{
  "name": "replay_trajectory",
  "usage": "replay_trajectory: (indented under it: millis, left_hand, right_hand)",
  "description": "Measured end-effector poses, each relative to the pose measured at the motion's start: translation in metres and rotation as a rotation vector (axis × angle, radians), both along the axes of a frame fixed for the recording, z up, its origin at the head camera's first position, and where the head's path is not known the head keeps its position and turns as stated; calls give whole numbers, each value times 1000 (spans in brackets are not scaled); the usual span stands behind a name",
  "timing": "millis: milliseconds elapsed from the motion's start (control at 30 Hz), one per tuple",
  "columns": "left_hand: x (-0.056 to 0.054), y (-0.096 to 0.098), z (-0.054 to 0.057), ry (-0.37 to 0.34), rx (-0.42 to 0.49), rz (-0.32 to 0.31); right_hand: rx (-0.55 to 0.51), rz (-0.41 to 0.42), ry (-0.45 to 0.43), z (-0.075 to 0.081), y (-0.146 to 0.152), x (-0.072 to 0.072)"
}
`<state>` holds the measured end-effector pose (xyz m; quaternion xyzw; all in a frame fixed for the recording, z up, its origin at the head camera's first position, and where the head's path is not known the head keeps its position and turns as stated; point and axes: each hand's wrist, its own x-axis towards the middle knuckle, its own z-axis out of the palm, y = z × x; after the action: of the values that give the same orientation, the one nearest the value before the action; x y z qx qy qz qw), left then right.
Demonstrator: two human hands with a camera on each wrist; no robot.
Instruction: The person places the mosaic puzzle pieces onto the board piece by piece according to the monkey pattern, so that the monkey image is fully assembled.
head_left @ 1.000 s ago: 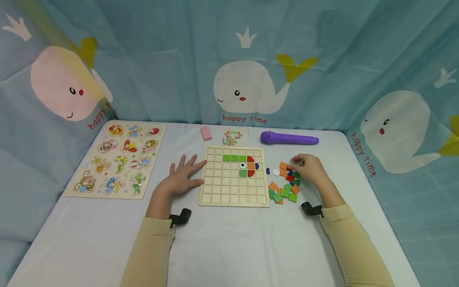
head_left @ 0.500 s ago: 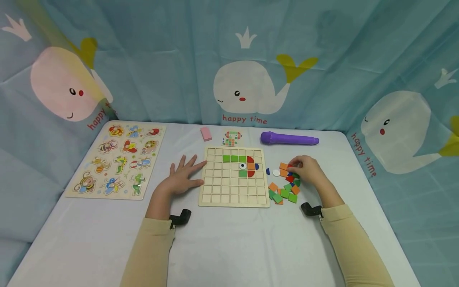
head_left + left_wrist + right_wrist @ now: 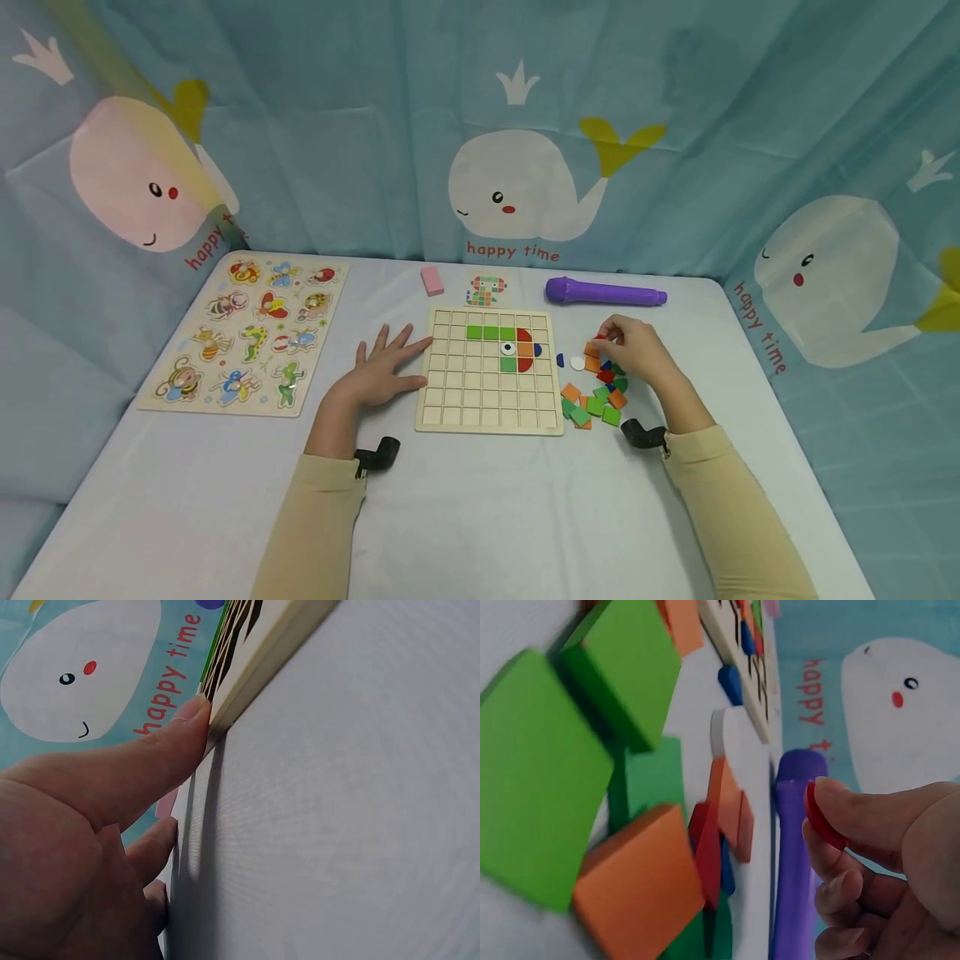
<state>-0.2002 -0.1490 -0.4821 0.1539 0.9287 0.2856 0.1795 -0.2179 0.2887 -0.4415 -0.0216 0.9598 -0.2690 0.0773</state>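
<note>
My left hand (image 3: 382, 371) lies with fingers spread at the left edge of the wooden grid board (image 3: 465, 400); in the left wrist view its thumb (image 3: 176, 739) touches the board's side. Green, red, orange and blue tiles and a white eye piece (image 3: 507, 348) sit in the board's upper right cells. Over the pile of loose tiles right of the board, my right hand (image 3: 636, 346) pinches a red curved-edge tile (image 3: 823, 817) between thumb and finger. Below it lie orange tiles (image 3: 592, 364), green tiles (image 3: 595, 406), a white disc (image 3: 577, 363) and a blue piece (image 3: 560, 360).
Behind the board lie a pattern card (image 3: 487, 290), a pink block (image 3: 432, 281) and a purple toy microphone (image 3: 603, 292). An insect picture puzzle (image 3: 247, 333) lies at the left of the white table. A whale-print curtain (image 3: 360, 167) hangs along the back and sides.
My right hand has lifted the red tile from the pile and moved slightly left and away from me. The left hand has stayed in place.
</note>
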Motion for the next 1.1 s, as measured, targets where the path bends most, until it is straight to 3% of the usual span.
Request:
replay_trajectory:
  millis: [500, 633, 867, 1100]
  left_hand:
    - [0, -1, -1, -6, -3, 5]
    - [1, -1, -1, -8, 4, 3]
    - [0, 0, 1, 0, 2, -5]
    - [-1, 1, 2, -9, -1, 0]
  right_hand:
    - [-71, 100, 92, 12, -45, -5]
    - [-89, 89, 120, 13, -55, -6]
    - [-219, 66, 154, 15, -73, -11]
    - [-272, 78, 145, 14, -96, -18]
